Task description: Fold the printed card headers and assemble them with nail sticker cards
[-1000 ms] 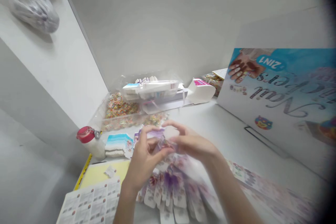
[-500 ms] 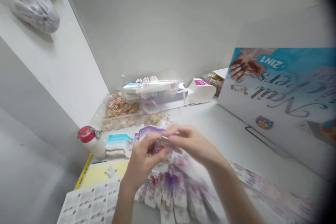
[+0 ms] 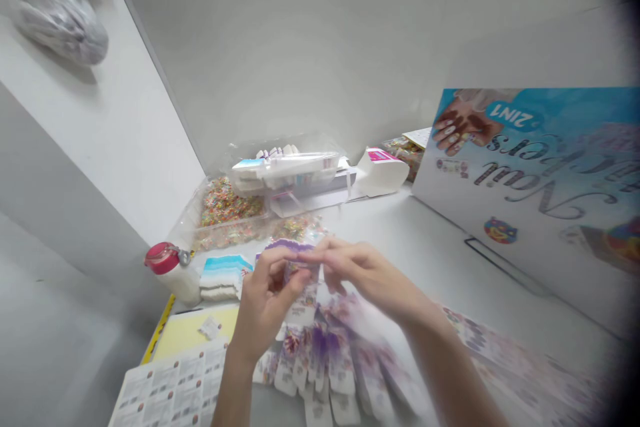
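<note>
My left hand (image 3: 267,293) is closed, thumb and fingers pinching a small purple-printed packet (image 3: 295,270); its far side and contents are hidden by my fingers. My right hand (image 3: 365,270) reaches in from the right, its index finger stretched to the packet's top edge against my left fingertips. The other right fingers bend downward, apart from the packet. Under both hands, purple-and-white printed cards (image 3: 343,373) lie fanned in overlapping rows. Just behind my left hand stands a stack of purple scalloped cards (image 3: 287,245), partly covered.
Left are blue-and-white cards (image 3: 227,273), a red-lidded bottle (image 3: 175,273), and a label sheet (image 3: 173,387) beside a yellow sheet (image 3: 200,330). Behind are a bag of colourful bits (image 3: 230,200) and a clear tray (image 3: 305,170). A large printed box (image 3: 540,213) stands right; blurred strips (image 3: 515,360) lie front right.
My right fingers have shifted slightly left, from pinching near the packet's edge to an index finger laid along its top. My left hand still grips the packet. The view has shifted slightly.
</note>
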A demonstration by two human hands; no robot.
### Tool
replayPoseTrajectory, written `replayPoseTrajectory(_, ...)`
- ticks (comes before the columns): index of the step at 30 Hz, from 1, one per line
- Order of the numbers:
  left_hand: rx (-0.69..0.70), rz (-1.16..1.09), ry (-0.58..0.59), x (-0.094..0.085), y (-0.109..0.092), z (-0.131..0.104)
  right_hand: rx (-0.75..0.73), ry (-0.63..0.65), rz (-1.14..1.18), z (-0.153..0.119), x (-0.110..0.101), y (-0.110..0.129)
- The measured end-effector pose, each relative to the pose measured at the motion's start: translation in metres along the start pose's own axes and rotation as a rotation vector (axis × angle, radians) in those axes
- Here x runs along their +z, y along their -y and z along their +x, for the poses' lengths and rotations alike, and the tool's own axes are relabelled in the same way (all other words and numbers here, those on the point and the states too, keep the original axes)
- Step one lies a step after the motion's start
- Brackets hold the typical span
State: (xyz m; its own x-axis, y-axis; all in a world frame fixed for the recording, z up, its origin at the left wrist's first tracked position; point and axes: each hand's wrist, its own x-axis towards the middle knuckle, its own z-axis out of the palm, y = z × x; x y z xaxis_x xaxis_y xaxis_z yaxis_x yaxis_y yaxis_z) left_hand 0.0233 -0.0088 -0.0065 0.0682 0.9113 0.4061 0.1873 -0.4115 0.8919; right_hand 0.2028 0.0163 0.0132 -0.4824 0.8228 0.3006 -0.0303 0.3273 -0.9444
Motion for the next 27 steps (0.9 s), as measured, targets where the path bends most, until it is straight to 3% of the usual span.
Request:
replayPoseTrajectory(4, -0.032, 0.202, 0.057, 0.001, -0.001, 0.006, 0.053, 0.027, -0.015, 0.014, -0.008, -0.026)
replayPoseTrajectory(9, -0.18, 0.319, 0.345, 0.01, -0.004, 0.008, 0.152, -0.151, -0.382, 0.036, -0.007, -0.091)
replayPoseTrajectory(14, -0.168, 0.472, 0.637, 0.026, 0.007, 0.001, 0.198, -0.206, -0.503, 0.035, 0.002, -0.133)
replayPoseTrajectory(18, -0.203, 0.52, 0.726, 0.031, 0.02, -0.001, 0.223, -0.214, -0.553, 0.033, 0.003, -0.141)
replayPoseTrajectory(21, -0.193, 0.457, 0.715, 0.026, 0.023, 0.002, 0.236, -0.253, -0.578, 0.035, -0.002, -0.14)
replayPoseTrajectory(27, -0.264, 0.274, 0.702, 0.007, 0.024, 0.012, 0.223, -0.486, -0.609, 0.036, -0.02, -0.111)
